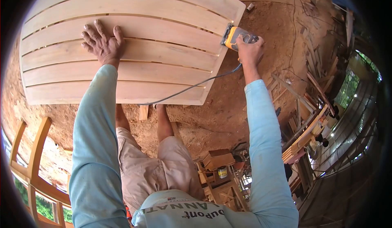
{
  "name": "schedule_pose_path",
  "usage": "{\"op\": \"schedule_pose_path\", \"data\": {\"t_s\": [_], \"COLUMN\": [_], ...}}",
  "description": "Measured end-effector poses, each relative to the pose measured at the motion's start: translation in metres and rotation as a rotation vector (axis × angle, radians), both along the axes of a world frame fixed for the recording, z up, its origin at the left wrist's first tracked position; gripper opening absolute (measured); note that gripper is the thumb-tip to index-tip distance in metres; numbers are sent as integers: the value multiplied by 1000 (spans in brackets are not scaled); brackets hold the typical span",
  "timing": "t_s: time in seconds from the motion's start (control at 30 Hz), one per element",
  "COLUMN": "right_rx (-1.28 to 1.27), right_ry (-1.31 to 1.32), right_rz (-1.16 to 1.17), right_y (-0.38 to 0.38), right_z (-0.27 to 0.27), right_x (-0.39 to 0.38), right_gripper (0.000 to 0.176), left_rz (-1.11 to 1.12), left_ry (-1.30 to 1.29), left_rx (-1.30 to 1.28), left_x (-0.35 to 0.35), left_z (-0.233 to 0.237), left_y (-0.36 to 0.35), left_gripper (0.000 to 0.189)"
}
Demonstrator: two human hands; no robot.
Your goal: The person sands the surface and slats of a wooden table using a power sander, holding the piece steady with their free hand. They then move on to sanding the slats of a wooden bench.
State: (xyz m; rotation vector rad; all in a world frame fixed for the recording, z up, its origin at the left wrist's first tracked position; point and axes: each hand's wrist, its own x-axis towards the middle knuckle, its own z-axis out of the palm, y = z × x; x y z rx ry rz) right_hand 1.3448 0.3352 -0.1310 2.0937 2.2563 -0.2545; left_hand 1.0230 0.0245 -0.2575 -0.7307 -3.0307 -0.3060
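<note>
A pale slatted wooden tabletop (163, 50) fills the upper left of the head view. My left hand (104, 42) lies flat on its slats with the fingers spread, holding nothing. At the tabletop's right edge, my right hand (251, 51) is wrapped round a yellow and grey power sander (237, 37). The sander is tilted against the edge, and its black base faces the wood. A dark cord (190, 88) runs from the sander across the lower right corner of the tabletop.
Bare earth (220, 126) surrounds the tabletop. Wooden framing (34, 154) stands at the lower left. A small wooden stand (218, 160) with a can (222, 172) is near my right sleeve. Wood scraps (316, 60) lie along the right. My legs are below the near edge.
</note>
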Motion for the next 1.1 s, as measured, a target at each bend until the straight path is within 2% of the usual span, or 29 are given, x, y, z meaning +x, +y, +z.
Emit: {"op": "schedule_pose_path", "data": {"t_s": [0.47, 0.93, 1.1], "right_rx": [12, -27, 31], "right_ry": [87, 35, 3], "right_rz": [57, -110, -48], "right_y": [-114, -38, -13], "right_z": [2, 0, -3], "right_x": [63, 32, 18], "right_gripper": [74, 78, 79], "left_rz": [9, 15, 9], "left_ry": [-23, -32, -21], "left_rx": [-22, -20, -25], "left_x": [0, 1, 1], "left_z": [3, 5, 6], "left_y": [0, 1, 2], "left_gripper": [87, 88, 87]}}
